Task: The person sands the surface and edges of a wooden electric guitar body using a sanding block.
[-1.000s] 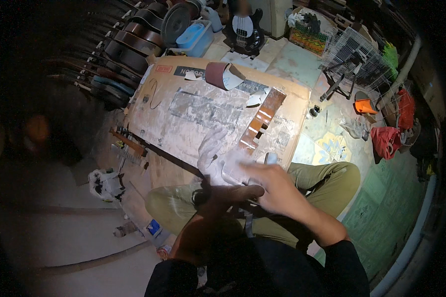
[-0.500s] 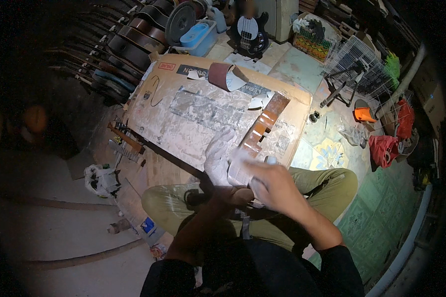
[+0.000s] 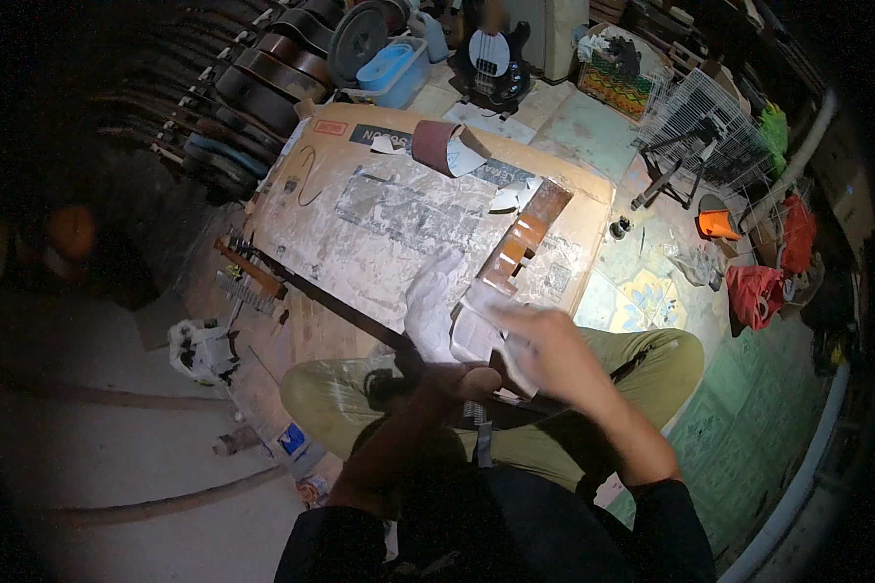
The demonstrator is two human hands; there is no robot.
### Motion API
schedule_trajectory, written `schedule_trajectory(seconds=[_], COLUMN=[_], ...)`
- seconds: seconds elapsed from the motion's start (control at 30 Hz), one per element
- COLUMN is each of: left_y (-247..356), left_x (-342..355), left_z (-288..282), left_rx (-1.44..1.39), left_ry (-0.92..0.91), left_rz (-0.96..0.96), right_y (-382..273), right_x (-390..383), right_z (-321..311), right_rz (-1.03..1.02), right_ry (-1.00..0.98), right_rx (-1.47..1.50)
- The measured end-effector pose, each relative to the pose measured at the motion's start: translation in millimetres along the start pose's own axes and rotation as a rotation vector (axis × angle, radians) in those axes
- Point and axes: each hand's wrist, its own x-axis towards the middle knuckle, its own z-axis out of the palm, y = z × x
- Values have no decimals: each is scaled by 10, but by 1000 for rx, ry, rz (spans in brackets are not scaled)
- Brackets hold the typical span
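My left hand (image 3: 430, 309), coated in whitish dust, is in front of my lap with its fingers pointing away from me along a pale, dusty flat piece (image 3: 474, 336). Its thumb lies across the near end of that piece. Over the right side of the same piece, my right hand (image 3: 544, 342) is closed, its dusty fingertips smeared by motion; whatever they hold is hidden. Just beyond my hands a notched, glossy brown wooden piece (image 3: 527, 239) rests on dust-covered cardboard (image 3: 374, 248). A long dark strip (image 3: 335, 303) runs from the left toward my left wrist.
Curled brown sandpaper (image 3: 432, 146) lies at the cardboard's far side. Several guitars (image 3: 262, 83) stand far left, and a black electric guitar (image 3: 496, 68) stands beyond. A white wire rack (image 3: 695, 121) and a red bag (image 3: 753, 296) are to the right; a white plastic bag (image 3: 202, 352) is left.
My right hand has shifted slightly, its fingers still blurred over the pale piece. The left hand keeps its place. The whole view has moved a little.
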Motion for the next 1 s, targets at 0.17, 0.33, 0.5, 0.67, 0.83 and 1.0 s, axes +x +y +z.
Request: schedule_trajectory(seconds=[0.17, 0.33, 0.5, 0.67, 0.83, 1.0], left_y=[-3, -26, -43, -46, -33, -3], left_x=[8, -26, -25, 8, 3, 153], left_z=[75, 39, 70, 44, -37, 72], left_rx=[-19, -2, -18, -35, -27, 53], left_ry=[0, 4, 7, 19, 41, -25], left_rz=[0, -3, -2, -3, -4, -47], right_y=[68, -445, -74, 48, -416, 150], right_x=[-53, -37, -35, -46, -74, -13], right_z=[-31, -61, 30, 31, 63, -57], right_rz=[107, 87, 117, 71, 42, 171], right_ry=[-128, -172, -39, -130, -104, -177], right_rx=[227, 318, -152, 180, 331, -281])
